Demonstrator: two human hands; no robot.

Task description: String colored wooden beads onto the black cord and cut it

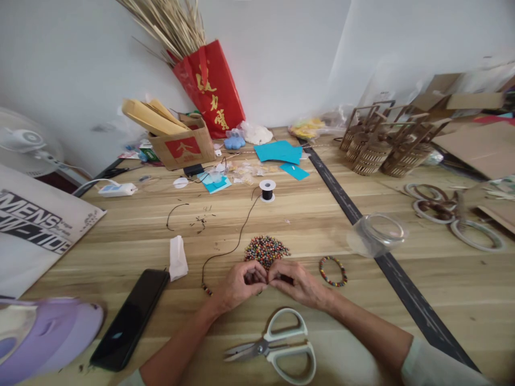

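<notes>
Just in front of a pile of small multicoloured beads (266,251), my two hands meet fingertip to fingertip. My left hand (240,283) is closed in a pinch on a thin black cord (229,252), whose end is hidden by the fingers. Several beads threaded on this cord (206,290) show beside my left wrist. From there the cord runs back to a white spool (267,191). Pinched closed as well, my right hand (296,281) touches the left fingertips; what it holds is too small to make out. A finished-looking bead bracelet (333,271) lies right of it.
Scissors with white handles (289,343) lie close below my hands. A black phone (131,320), folded tissue (177,258) and purple object (52,338) are on the left. Tape rolls (382,230) and small bamboo baskets (372,153) stand right; a red bag (211,88) leans behind.
</notes>
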